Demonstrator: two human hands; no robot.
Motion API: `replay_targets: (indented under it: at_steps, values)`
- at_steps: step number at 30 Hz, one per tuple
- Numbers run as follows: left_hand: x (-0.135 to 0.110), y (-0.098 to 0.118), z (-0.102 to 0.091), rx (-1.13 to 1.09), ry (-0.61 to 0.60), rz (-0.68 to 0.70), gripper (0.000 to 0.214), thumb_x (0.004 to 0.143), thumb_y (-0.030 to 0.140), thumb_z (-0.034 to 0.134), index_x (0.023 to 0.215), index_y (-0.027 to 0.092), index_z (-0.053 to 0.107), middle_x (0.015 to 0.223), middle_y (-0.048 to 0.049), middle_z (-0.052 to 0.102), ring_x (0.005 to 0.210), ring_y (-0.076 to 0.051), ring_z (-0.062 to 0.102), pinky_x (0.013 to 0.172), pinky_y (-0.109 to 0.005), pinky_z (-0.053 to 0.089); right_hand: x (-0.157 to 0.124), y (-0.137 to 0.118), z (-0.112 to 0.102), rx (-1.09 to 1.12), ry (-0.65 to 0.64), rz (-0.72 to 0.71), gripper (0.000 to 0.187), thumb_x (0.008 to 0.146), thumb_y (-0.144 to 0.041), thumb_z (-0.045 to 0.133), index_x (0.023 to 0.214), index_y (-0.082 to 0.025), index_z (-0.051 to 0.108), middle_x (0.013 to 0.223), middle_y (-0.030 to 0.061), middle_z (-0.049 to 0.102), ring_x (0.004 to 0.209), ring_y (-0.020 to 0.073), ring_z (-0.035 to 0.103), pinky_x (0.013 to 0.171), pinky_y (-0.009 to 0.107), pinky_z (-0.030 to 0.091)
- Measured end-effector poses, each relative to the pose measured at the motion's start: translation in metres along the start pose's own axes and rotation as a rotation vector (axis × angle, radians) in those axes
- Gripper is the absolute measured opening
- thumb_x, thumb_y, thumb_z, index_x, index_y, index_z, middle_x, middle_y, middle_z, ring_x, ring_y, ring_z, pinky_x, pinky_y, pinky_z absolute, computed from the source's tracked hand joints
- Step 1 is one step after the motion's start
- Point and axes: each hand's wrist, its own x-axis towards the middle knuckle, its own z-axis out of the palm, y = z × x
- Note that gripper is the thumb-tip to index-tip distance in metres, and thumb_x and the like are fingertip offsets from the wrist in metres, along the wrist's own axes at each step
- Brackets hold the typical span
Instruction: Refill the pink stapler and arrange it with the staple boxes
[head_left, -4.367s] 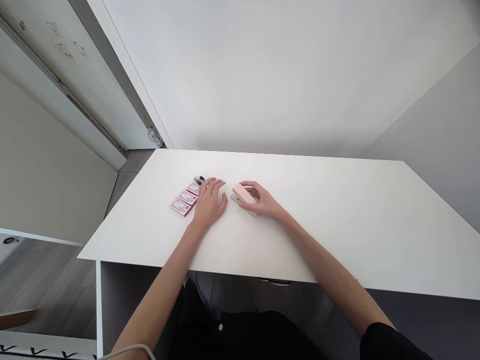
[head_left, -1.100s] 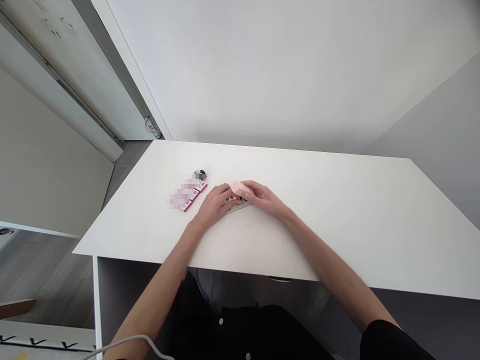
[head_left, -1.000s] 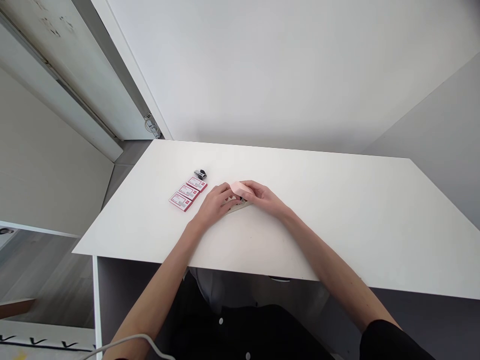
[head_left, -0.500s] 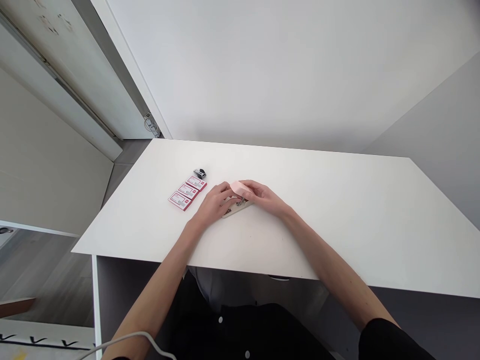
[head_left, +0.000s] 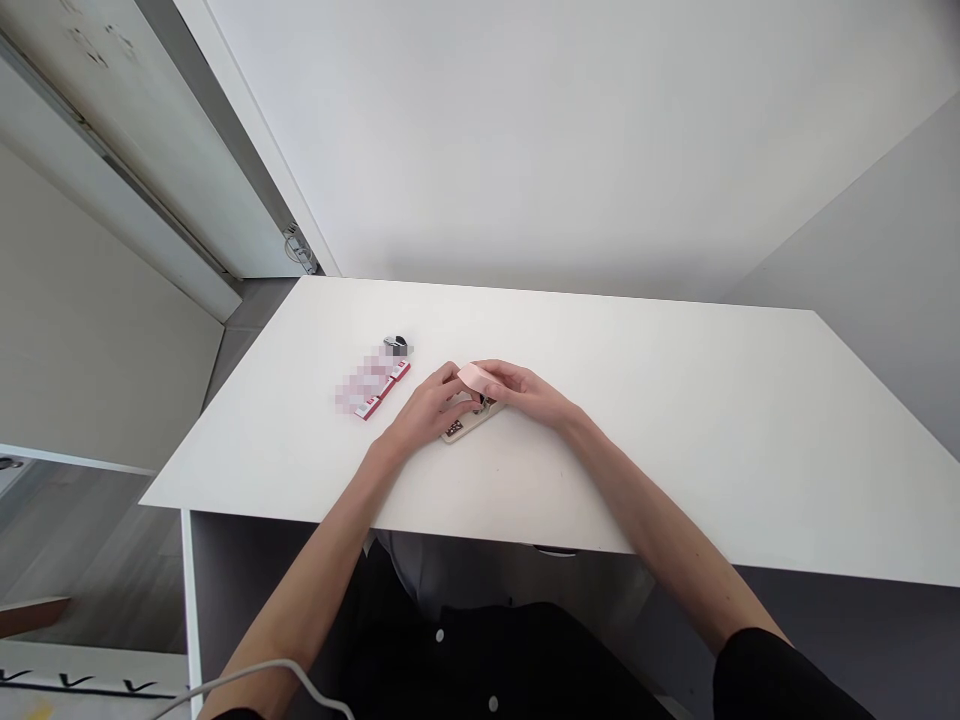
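Note:
Between my hands is a stapler with a pink top and a cream base, its top lifted away from the base. My right hand is closed round the pink top, thumb on the near side. My left hand has its thumb and fingers closed at the metal part in the middle of the stapler. Those fingertips partly hide the metal mechanism. Dark patterned marks show on the base's left end.
Left of my hands lies a row of small red-and-white boxes, partly pixelated. Just behind them is a small black-and-silver staple remover. The white tabletop meets a wall at the back. A pale cable crosses my left forearm.
Both hands keep their hold on the stapler. The left end of its base has shifted slightly toward me, and more of its dark markings shows.

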Motion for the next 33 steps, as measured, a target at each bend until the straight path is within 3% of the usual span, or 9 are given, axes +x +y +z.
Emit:
replay_targets:
  at_steps: [9, 14, 19, 25, 33]
  values:
    - [0.001, 0.002, 0.001, -0.114, 0.088, -0.028, 0.017, 0.101, 0.040, 0.065, 0.101, 0.024, 0.072, 0.098, -0.0045, 0.052, 0.088, -0.019, 0.053, 0.066, -0.030, 0.045, 0.001, 0.006, -0.004, -0.037, 0.016, -0.003, 0.048, 0.099, -0.058, 0.068, 0.136, -0.028, 0.069, 0.133, 0.0077, 0.071, 0.120, 0.0257, 0.064, 0.105, 0.043, 0.051]
    - [0.005, 0.000, -0.004, -0.342, 0.264, -0.068, 0.025, 0.099, 0.045, 0.069, 0.093, 0.022, 0.068, 0.103, -0.0059, 0.062, 0.094, -0.018, 0.060, 0.089, -0.035, 0.050, 0.001, 0.010, -0.005, -0.051, 0.042, 0.013, 0.052, 0.097, -0.062, 0.069, 0.137, -0.029, 0.069, 0.130, 0.0077, 0.072, 0.114, 0.0253, 0.068, 0.102, 0.043, 0.052]
    - [0.009, -0.010, -0.007, -0.730, 0.485, -0.235, 0.038, 0.093, 0.057, 0.074, 0.095, 0.020, 0.064, 0.118, -0.0099, 0.072, 0.096, -0.018, 0.069, 0.097, -0.037, 0.054, 0.000, 0.008, 0.001, -0.093, 0.123, 0.035, 0.049, 0.097, -0.062, 0.068, 0.132, -0.028, 0.071, 0.126, 0.0079, 0.075, 0.109, 0.0245, 0.070, 0.100, 0.042, 0.054]
    - [0.011, -0.020, -0.007, -1.030, 0.625, -0.327, 0.041, 0.086, 0.053, 0.084, 0.090, 0.021, 0.059, 0.098, -0.0030, 0.069, 0.081, -0.011, 0.067, 0.087, -0.031, 0.057, 0.002, 0.013, 0.005, -0.144, 0.235, 0.034, 0.046, 0.094, -0.059, 0.071, 0.128, -0.028, 0.073, 0.121, 0.0065, 0.076, 0.107, 0.0254, 0.070, 0.095, 0.040, 0.055]
    - [0.010, -0.024, -0.008, -1.094, 0.652, -0.348, 0.037, 0.087, 0.047, 0.085, 0.087, 0.021, 0.058, 0.089, -0.0005, 0.060, 0.071, -0.008, 0.055, 0.074, -0.025, 0.053, 0.003, 0.020, 0.009, -0.287, 0.405, 0.036, 0.041, 0.092, -0.055, 0.074, 0.124, -0.029, 0.075, 0.130, 0.0043, 0.074, 0.118, 0.0290, 0.067, 0.101, 0.044, 0.053]
